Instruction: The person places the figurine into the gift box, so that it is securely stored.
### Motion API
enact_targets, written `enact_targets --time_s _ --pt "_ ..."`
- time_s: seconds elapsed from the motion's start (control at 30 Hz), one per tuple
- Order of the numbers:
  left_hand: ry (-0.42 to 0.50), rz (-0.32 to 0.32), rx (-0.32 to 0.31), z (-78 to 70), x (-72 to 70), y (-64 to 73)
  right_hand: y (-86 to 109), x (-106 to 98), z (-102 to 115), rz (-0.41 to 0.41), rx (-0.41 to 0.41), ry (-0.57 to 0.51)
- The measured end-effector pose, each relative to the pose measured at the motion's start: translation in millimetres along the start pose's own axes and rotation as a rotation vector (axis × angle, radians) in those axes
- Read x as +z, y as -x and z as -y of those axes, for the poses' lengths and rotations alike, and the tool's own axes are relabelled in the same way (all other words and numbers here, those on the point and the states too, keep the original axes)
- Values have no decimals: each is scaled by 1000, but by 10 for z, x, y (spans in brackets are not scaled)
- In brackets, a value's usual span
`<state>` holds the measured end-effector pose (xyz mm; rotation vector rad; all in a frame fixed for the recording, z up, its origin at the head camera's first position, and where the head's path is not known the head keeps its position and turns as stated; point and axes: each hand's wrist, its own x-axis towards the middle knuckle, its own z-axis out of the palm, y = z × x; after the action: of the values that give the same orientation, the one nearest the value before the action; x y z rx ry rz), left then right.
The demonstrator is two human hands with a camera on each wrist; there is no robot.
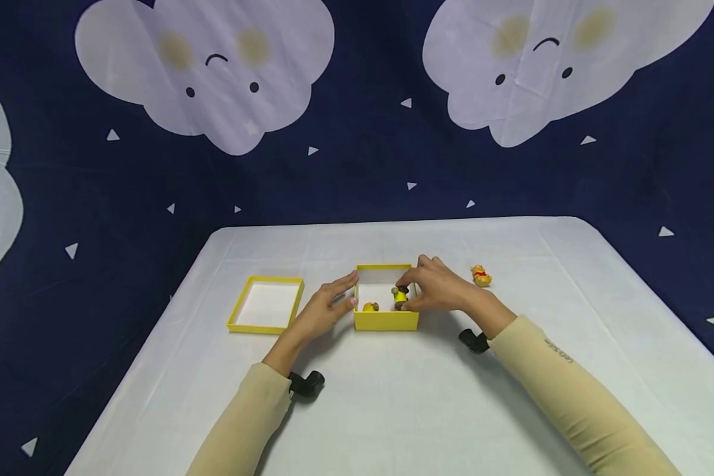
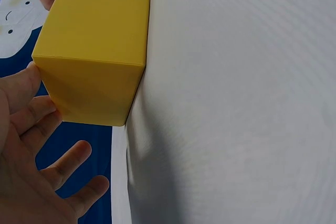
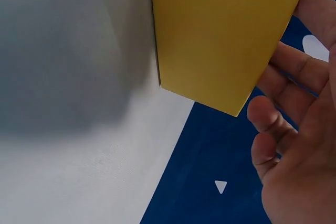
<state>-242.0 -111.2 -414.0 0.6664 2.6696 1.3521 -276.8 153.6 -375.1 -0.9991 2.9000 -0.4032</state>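
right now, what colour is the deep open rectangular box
The deep open rectangular box is yellow outside, white inside; the head view shows it best.

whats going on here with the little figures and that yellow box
A person's right hand pinches a yellow-and-dark figurine at the open yellow box, while the left hand touches the box's left side. Another small yellow figurine is inside. The shallow lid lies off to the left, and a Pooh-like figurine lies on the tablecloth to the right.

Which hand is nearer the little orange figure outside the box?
Right. The right hand is left of the orange figure, over the right side of the yellow box; the left hand is farther away, at the box's left.
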Motion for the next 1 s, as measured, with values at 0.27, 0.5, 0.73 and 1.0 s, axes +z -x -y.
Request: enact_targets --time_s 0.27,0.5,0.73,1.0 --pt "-5 1 -9 15 1 -6 -51 16 -5 85 21 -53" --pt "1 3 -19 12 7 -7 -129 28 11 161 45 -57" --pt "-1 3 -13 11 5 -3 -166 30 41 203 27 26" --pt "4 4 -22 -1 3 -1 -163 55 49 198 46 14"
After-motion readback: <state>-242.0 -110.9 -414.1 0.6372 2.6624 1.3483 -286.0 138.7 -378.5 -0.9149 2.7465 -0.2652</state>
